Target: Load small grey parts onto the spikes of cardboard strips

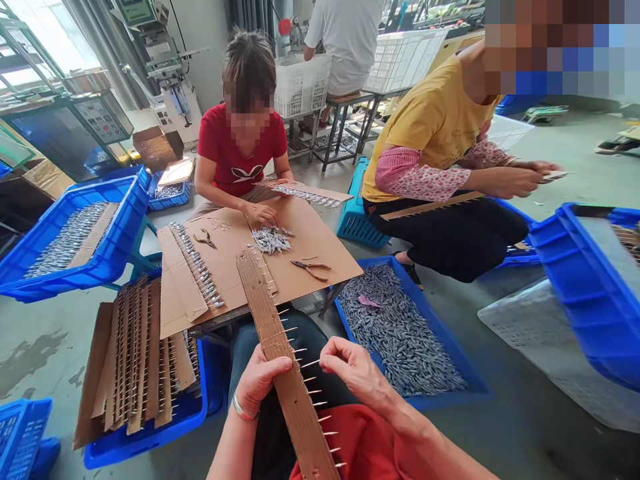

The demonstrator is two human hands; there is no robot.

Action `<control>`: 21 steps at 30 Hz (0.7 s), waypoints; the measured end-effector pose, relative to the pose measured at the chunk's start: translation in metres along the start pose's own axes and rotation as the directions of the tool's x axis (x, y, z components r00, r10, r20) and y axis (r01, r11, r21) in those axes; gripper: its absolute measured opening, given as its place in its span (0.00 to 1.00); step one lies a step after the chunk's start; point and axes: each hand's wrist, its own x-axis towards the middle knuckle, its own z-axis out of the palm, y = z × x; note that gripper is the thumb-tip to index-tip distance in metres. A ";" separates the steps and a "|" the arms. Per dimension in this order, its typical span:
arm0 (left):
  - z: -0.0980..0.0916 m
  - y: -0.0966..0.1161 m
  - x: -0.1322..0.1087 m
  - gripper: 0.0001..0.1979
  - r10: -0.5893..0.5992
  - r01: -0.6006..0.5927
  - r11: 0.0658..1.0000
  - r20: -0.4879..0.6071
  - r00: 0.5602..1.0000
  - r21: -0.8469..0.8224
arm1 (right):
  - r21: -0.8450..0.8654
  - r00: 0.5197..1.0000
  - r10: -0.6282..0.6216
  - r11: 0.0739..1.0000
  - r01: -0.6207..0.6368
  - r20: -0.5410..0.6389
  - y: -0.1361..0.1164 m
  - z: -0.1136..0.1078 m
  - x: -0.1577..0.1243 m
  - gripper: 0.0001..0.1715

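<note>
My left hand (260,380) is wrapped round a long brown cardboard strip (290,393), its thumb lying across the face. The strip slants over my lap, with a row of thin pale sticks along its right edge. At that edge my right hand (350,367) is closed in a pinch on the end of one thin stick (311,363), which points toward the strip. Beyond the strip's far end, a pile of small grey pieces (271,239) lies on a cardboard-topped table (320,253). Pliers (311,268) rest right of that pile.
A blue bin (435,313) of grey pieces stands at the right, near my right arm. Cardboard strips (135,353) fill a bin at the left. A person in red (243,147) sits across the table; one in yellow (430,120) crouches at the right.
</note>
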 end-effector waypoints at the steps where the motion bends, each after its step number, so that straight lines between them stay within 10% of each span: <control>1: 0.000 0.000 0.000 0.16 -0.007 0.007 1.000 0.000 1.000 0.000 | 0.049 1.000 0.003 0.999 -0.003 0.004 0.000 -0.005 0.000 0.10; 12: 0.001 0.001 0.000 0.16 -0.027 0.027 1.000 0.012 1.000 0.006 | 0.056 0.989 -0.047 0.998 0.040 0.143 -0.005 -0.007 0.002 0.19; 21: 0.001 -0.005 -0.009 0.16 -0.047 0.052 0.994 0.052 0.998 -0.098 | -0.298 0.900 -0.286 0.873 0.386 0.328 -0.003 -0.015 -0.006 0.11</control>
